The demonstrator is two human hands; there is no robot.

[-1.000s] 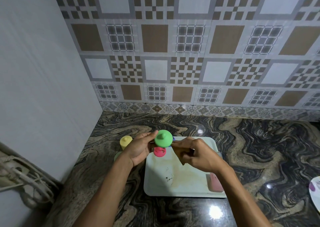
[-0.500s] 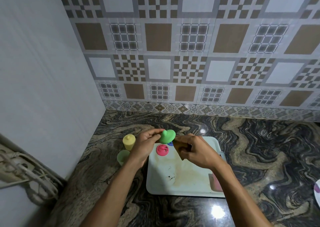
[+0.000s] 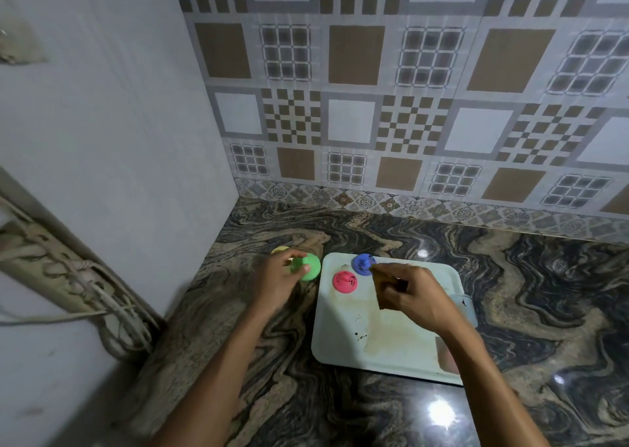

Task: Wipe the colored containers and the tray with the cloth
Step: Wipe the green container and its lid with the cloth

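Forearms reach over the dark marbled worktop, where the pale, stained tray lies. Above the tray's middle, the right hand has its grip closed around a brownish cloth, mostly hidden by the fingers. Left of the tray, the left hand holds the green container in a curled grip. The pink container and the blue container stand at the tray's far left corner. The yellow container peeks out behind the left hand, well short of the tiled wall.
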